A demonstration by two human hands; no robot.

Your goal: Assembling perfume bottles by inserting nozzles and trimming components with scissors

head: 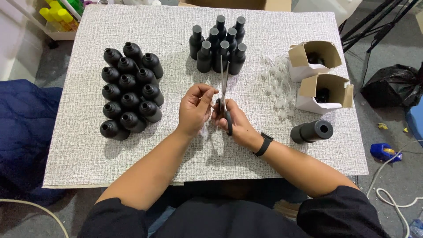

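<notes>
My right hand point(235, 125) grips a pair of black-handled scissors point(224, 88), blades pointing away from me and slightly apart. My left hand point(195, 108) is right beside it, fingers pinched on a small clear plastic piece point(204, 130) near the blades. Both hands hover over the middle of the white textured table mat point(79, 154). A pile of clear white plastic pieces point(277, 83) lies to the right of the scissors.
Several uncapped black bottles point(130, 90) stand at the left; several capped black bottles point(219, 44) stand at the back centre. Two open white cartons point(315, 59) point(325, 93) and a black cylinder lying on its side point(311, 131) are at the right. Dark bag point(392, 83) on the floor.
</notes>
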